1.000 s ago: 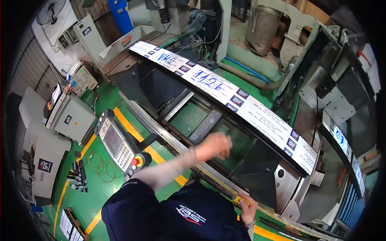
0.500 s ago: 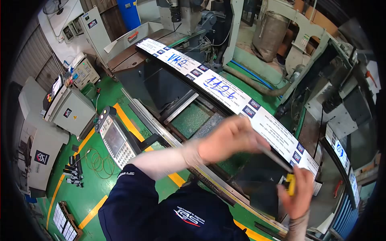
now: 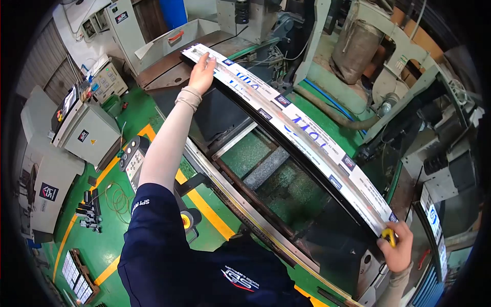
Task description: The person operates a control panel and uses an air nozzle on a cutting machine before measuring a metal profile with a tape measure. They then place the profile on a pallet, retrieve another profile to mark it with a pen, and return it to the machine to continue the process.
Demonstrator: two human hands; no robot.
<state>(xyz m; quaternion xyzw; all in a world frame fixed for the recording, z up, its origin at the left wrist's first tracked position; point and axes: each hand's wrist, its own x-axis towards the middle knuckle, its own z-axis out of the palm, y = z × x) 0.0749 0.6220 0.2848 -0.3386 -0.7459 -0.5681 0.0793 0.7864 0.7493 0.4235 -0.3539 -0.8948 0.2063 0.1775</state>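
Note:
A long dark profile [image 3: 327, 190] lies diagonally over the machine bed, its upper face covered by white printed film [image 3: 371, 197] with blue handwriting. My right hand [image 3: 400, 248] grips a yellow tape measure [image 3: 389, 237] at the near right end. From there the blurred grey tape blade [image 3: 307, 139] stretches along the film towards the far left end. There, my left hand [image 3: 202, 75] is at the blade's end with fingers extended over the film; its exact grip on the tip is partly hidden.
A control panel [image 3: 134, 161] with buttons stands left of my arm. The machine frame [image 3: 307, 51] rises behind the profile. More film-covered profiles [image 3: 432, 220] are at the right. Metal rails [image 3: 245, 220] run along the bed's front, beside green floor with yellow lines.
My left hand has moved far up and left, drawing the blade out along the profile. My right hand has shifted slightly right and down with the tape measure.

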